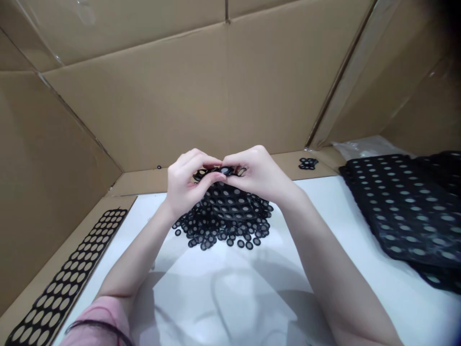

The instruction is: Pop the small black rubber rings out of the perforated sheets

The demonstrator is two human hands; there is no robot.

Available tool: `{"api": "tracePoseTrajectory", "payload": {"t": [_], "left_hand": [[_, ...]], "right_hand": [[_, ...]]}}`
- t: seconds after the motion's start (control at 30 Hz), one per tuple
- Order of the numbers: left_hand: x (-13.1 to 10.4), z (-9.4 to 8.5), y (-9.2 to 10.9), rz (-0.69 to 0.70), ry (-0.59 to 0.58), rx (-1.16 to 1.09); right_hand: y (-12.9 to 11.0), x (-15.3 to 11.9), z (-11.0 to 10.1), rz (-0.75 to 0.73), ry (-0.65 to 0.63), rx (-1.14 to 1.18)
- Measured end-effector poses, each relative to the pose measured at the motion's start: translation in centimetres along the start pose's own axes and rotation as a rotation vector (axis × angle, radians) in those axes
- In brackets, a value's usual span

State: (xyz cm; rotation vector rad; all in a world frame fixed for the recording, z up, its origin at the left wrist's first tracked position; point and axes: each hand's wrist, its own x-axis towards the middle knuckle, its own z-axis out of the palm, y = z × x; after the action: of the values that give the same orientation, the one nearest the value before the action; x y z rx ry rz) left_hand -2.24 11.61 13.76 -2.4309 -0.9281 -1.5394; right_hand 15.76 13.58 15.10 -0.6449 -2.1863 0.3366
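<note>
Both hands meet above the middle of the white surface. My left hand [194, 180] pinches the left part of a black sheet with round holes [232, 202], thumb and fingers closed on it. On its right side my right hand [248, 170] is closed on the same sheet, its fingertips touching those of my left hand. A small black ring [225, 170] shows between the fingertips. Under the sheet lies a heap of loose black rings [212, 235] with pale centres. The fingers partly hide the sheet's top edge.
A stack of black perforated sheets [406, 206] lies at the right, by clear plastic [374, 146]. On the left is an emptied black strip with large holes [68, 276]. Black scraps [308, 163] lie at the back right. Cardboard walls [180, 96] enclose the back and sides.
</note>
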Motion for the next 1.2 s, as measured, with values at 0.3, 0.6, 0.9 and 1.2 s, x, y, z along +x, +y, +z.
{"api": "tracePoseTrajectory", "payload": {"t": [0.3, 0.6, 0.9, 1.2], "left_hand": [[-0.2, -0.4, 0.5, -0.127, 0.074, -0.007], [0.1, -0.5, 0.8, -0.176, 0.091, 0.090], [0.2, -0.7, -1.8, -0.413, 0.275, -0.301], [0.7, -3.9, -6.9, -0.467, 0.467, -0.382]], "right_hand": [[-0.7, 0.0, 0.7, 0.029, -0.092, 0.081], [-0.9, 0.0, 0.8, 0.174, -0.054, 0.154], [-1.3, -0.3, 0.6, 0.145, -0.133, 0.295], [-1.8, -0.7, -0.9, 0.138, -0.257, 0.221]]}}
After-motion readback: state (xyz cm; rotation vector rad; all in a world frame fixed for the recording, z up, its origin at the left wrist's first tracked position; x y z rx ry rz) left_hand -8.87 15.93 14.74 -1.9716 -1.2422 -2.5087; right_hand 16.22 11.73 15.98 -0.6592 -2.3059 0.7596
